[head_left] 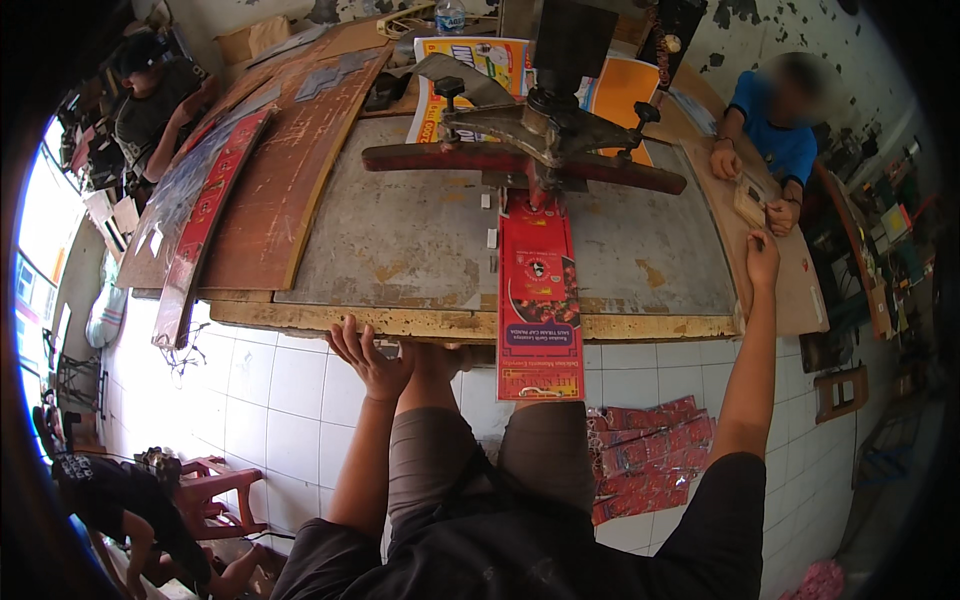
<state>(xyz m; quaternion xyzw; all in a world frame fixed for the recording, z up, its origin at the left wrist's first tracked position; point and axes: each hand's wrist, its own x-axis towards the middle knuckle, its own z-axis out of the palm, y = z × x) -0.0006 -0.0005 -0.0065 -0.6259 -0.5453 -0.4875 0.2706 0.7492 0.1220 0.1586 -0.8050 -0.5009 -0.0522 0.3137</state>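
A long red printed cardboard strip (540,335) lies under the head of a metal press (545,140) and hangs over the table's front edge toward my lap. My left hand (372,362) is at that wooden edge (440,326), left of the strip, with its fingers raised and apart and holding nothing. My right hand (763,262) reaches out to the table's right side, close to a co-worker's hands. Its fingers are closed together around something small and dark that I cannot make out. The press head hides the strip's far end.
Another red printed strip (205,215) lies on brown boards (285,190) at the left. Red printed packs (650,455) are spread on the tiled floor. The co-worker (775,120) in blue handles a small wooden block (750,203). A red stool (215,490) stands lower left; other people sit at left.
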